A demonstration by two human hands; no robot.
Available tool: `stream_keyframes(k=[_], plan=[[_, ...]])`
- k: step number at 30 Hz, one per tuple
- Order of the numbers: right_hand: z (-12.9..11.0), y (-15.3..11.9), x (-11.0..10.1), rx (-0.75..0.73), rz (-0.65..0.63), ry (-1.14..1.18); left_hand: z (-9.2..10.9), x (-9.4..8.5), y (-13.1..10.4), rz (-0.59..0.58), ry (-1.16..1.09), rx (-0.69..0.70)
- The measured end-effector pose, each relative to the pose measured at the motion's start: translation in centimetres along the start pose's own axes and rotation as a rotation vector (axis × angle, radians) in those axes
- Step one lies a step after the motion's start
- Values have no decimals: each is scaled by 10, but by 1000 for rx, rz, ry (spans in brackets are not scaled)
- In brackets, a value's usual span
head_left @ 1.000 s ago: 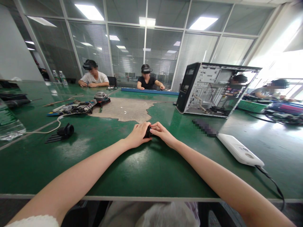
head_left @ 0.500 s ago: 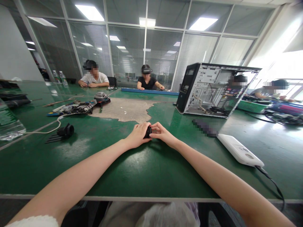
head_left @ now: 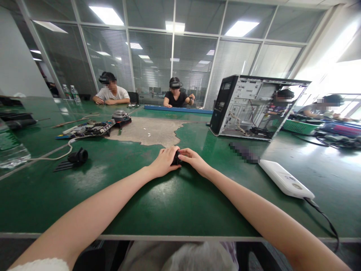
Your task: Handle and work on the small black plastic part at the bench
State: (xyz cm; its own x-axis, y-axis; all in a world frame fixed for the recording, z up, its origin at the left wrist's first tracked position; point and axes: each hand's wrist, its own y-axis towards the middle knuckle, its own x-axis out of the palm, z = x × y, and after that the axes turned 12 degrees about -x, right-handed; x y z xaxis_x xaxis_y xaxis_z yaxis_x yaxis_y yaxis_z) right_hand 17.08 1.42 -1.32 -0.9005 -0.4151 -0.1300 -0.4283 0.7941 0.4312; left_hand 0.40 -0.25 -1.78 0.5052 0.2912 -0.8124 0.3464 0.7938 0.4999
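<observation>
- Small black part [head_left: 176, 158]: held between both hands, just above or resting on the green tabletop [head_left: 163, 214], about midway between its left and right sides and well in from the near edge; contact with the surface is hidden.
- Direction: the exposed dark side turns toward the tabletop's right side. The visible sliver is taller than it is wide, but the fingers cover too much to settle the true long axis.
- Left hand [head_left: 164, 162]: closed around the part's left side, gripping it.
- Right hand [head_left: 194, 159]: fingers bent, thumb and fingertips gripping the part's right side.
- Progress: the handling seems under way, with the part in hand and not set down. Whether anything on it has been loosened or joined is covered, so what remains cannot be judged.
- Toward the tabletop's left side: a black pronged piece [head_left: 78, 156] lies apart from the hands, prongs leftward; beyond it, a circuit board [head_left: 87, 130].
- Toward the right side: a white device [head_left: 284, 178] and, farther back, an opened computer case [head_left: 242, 109].
- Far edge: two seated co-workers.
</observation>
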Motion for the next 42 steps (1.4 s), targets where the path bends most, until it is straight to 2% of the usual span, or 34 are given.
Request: stream_keyframes(k=[6,13,19,26,33,37,42], plan=[[-7,-4,-1,-52,-93,55,0,0,0,-5,12,-5],[-3,-4,1,-60,-40,61,0,1,1,-5,19,8],[3,-1,1,11,10,17,0,1,1,4,16,12],[-4,-4,-2,-32,-104,72,0,1,1,6,26,12],[0,-3,0,-61,-32,55,-1,2,1,12,21,19],[4,-1,0,-19,-10,48,0,1,1,11,20,19],[1,-1,-1,-1,-42,41,0,1,1,6,20,19]])
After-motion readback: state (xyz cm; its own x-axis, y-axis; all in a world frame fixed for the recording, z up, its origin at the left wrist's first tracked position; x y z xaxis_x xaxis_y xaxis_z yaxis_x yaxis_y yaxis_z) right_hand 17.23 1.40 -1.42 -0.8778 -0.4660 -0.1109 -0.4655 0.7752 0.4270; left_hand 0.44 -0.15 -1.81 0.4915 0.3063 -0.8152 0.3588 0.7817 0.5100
